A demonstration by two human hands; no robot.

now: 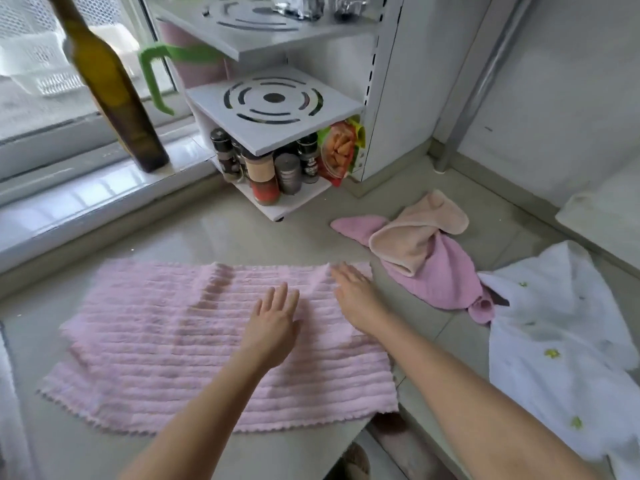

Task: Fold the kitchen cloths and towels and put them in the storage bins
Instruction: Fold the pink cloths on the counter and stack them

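You've got the pink towel (194,344) spread flat on the counter (214,230) in front of you, ribbed side up, w/ both palms down on its right half: left hand (273,327) near the middle, fingers straight and a little spread, gripping nothing; right hand (353,292) just beside it toward the far right corner, fingers straight and together, also holding nothing, just pressing. This looks like the smoothing step before the first fold, so work the ridge near the far edge flat, pushing outward from the centre, not toward yourself, or you'll bunch the pile again. The near right corner overhangs the counter edge a bit; slide the towel back before folding so it doesn't drag off. Then pinch two corners on one short side & bring them over to the opposite side, edges matched. Still waiting to the right: a peach cloth (415,237) tangled over a darker pink cloth (440,278), and a white cloth w/ small green marks (554,341) draped near the edge. No storage bin I can pick out for sure. Surface is pale glossy tile, prob slippery, so keep one palm anchoring. At the back: a dark oil bottle (117,102) on the window sill, and a white rack (277,116) w/ spice jars (263,171) underneath, well apart from the towel
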